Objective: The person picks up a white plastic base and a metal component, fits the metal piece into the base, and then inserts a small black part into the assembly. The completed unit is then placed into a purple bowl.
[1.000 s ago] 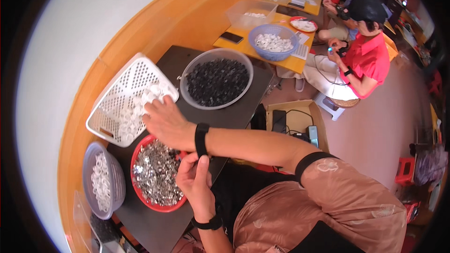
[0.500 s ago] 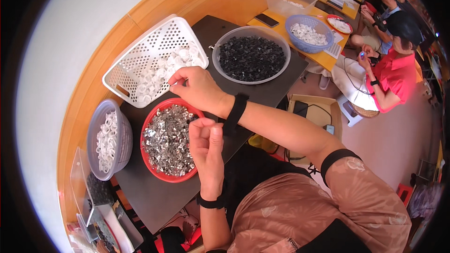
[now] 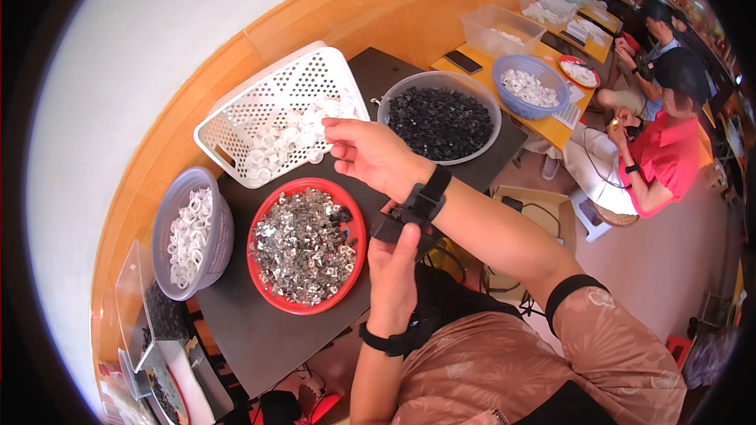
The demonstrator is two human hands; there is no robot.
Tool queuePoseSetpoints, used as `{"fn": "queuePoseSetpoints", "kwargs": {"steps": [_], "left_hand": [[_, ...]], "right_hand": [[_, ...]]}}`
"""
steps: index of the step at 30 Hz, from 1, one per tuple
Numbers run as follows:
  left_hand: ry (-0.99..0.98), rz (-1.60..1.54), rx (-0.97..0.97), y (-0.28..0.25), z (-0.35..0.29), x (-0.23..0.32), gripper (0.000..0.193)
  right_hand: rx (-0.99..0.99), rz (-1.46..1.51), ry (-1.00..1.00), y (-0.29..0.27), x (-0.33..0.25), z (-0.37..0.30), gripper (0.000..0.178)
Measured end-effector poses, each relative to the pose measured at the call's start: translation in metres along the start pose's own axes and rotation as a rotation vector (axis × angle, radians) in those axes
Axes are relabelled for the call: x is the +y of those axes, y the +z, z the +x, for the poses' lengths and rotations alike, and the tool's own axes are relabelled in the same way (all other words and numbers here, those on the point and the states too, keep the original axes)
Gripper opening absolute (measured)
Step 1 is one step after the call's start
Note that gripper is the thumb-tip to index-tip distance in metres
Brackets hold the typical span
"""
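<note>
My right hand (image 3: 372,156) reaches over the front right edge of a white perforated basket (image 3: 228,114), its fingers parted and nothing plainly held. Small white ring-shaped plastic parts (image 3: 276,142) lie heaped in that basket, with one at its rim near my fingertips. Below it my left hand (image 3: 391,275) is curled, thumb up, beside the red tray (image 3: 364,248) of small shiny metal pieces (image 3: 303,244). A black device (image 3: 409,212) strapped at my right wrist hides part of the left fingers, so what they hold cannot be made out.
A grey-purple basket (image 3: 224,228) of white parts stands at the left. A clear round tub (image 3: 496,130) of black pieces (image 3: 437,118) sits at the back right of the dark table (image 3: 260,346). Beyond are a blue basket (image 3: 563,102), a phone (image 3: 463,61) and seated people, one in a red shirt (image 3: 669,153).
The view has shifted, with the table things lower and further right. My right fingers have parted from a pinch. My left hand has come closer under the right wrist.
</note>
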State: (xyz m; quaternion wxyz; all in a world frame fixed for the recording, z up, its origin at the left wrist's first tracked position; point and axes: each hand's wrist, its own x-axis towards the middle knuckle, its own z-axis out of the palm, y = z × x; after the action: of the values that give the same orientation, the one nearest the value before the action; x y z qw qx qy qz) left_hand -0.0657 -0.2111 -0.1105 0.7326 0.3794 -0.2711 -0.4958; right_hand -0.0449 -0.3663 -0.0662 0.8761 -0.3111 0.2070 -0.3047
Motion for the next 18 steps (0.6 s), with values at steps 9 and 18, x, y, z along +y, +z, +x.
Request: {"fn": "queuePoseSetpoints", "kwargs": {"steps": [9,18], "left_hand": [[-0.174,-0.187,-0.038,0.001,-0.006,-0.02,0.038],[0.014,-0.038,0.222,-0.044,-0.036,0.035,0.032]], "right_hand": [[0.098,-0.673,-0.882,0.002,-0.005,-0.022,0.012],[0.052,-1.68,-0.746,-0.07,-0.02,-0.056,0.021]]}}
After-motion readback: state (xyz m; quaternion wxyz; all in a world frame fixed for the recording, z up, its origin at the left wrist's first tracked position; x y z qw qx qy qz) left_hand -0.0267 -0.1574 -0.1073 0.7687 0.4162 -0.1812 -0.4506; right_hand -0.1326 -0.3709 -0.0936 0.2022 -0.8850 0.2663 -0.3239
